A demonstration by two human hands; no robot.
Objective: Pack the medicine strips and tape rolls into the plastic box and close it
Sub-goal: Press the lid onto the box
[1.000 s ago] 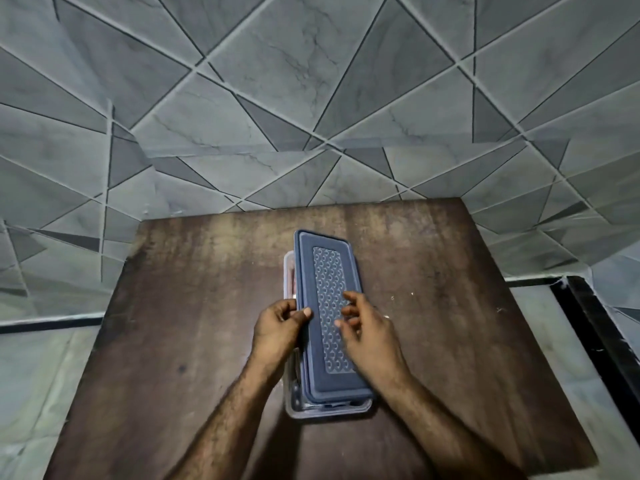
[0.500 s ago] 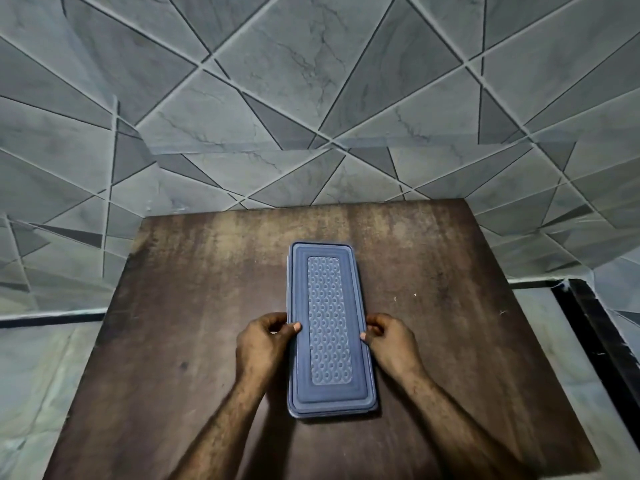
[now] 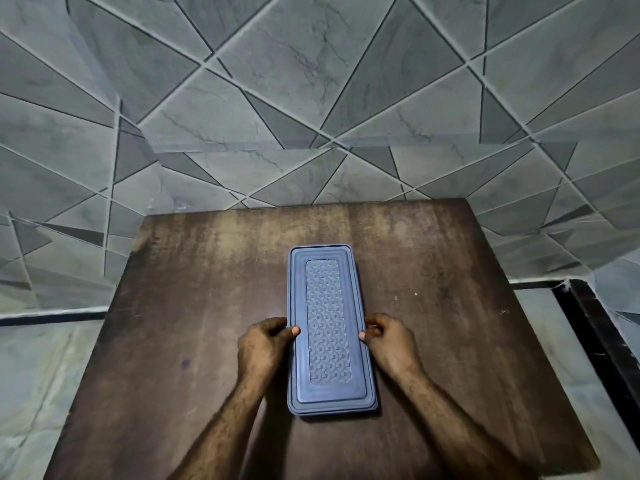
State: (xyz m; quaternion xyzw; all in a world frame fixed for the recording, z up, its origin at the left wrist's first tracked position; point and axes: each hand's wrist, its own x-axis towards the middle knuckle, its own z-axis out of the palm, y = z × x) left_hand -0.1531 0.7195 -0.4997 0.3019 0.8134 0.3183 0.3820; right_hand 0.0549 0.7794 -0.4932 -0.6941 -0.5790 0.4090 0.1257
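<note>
A long plastic box with a blue-grey patterned lid (image 3: 329, 327) lies lengthwise in the middle of the dark wooden table (image 3: 194, 306). The lid sits flat and square over the box, hiding the box's walls and whatever is inside. My left hand (image 3: 265, 344) grips the lid's left long edge, thumb on top. On the opposite side, my right hand (image 3: 389, 341) pinches the right long edge with fingers curled. No medicine strips or tape rolls are visible.
The table stands against a grey wall of triangular marble tiles (image 3: 311, 98). Pale floor (image 3: 31, 375) shows to the left and right of the table, with a dark border strip (image 3: 595, 334) on the right.
One second ago the lid lay askew over the clear box with both hands on top of it. Now it sits aligned and flat, and both hands have moved to its side edges.
</note>
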